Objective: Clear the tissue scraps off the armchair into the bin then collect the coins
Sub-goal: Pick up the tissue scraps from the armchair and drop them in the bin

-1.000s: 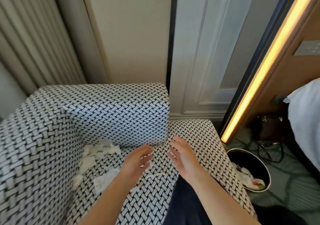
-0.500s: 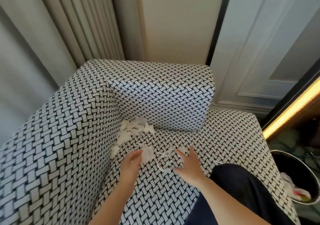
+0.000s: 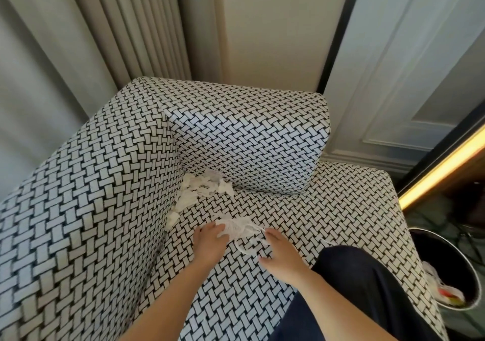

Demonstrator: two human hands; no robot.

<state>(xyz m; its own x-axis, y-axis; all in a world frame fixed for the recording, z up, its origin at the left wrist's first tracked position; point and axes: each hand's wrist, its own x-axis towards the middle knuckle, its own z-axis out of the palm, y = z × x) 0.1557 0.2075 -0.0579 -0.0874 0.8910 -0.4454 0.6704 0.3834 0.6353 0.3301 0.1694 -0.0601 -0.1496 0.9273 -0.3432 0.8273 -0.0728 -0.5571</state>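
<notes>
White tissue scraps (image 3: 240, 227) lie on the seat of the black-and-white woven armchair (image 3: 341, 204), between my two hands. My left hand (image 3: 210, 243) rests on the seat with its fingertips touching the left edge of these scraps. On their right edge my right hand (image 3: 279, 252) touches them with spread fingers. A larger pile of tissue scraps (image 3: 202, 190) sits in the seat's back left corner. The dark round bin (image 3: 469, 270) stands on the floor to the right and holds some rubbish. No coins show.
The armchair's tall left arm (image 3: 86, 209) and back cushion (image 3: 249, 141) wall in the seat. Curtains (image 3: 136, 26) and a panelled wall stand behind. A dark-clothed knee (image 3: 367, 283) rests on the seat's right side. A lit strip (image 3: 441, 170) runs at right.
The view has swung left and down over the seat. Both hands have moved in on the scraps in the middle of the seat and now touch them from either side.
</notes>
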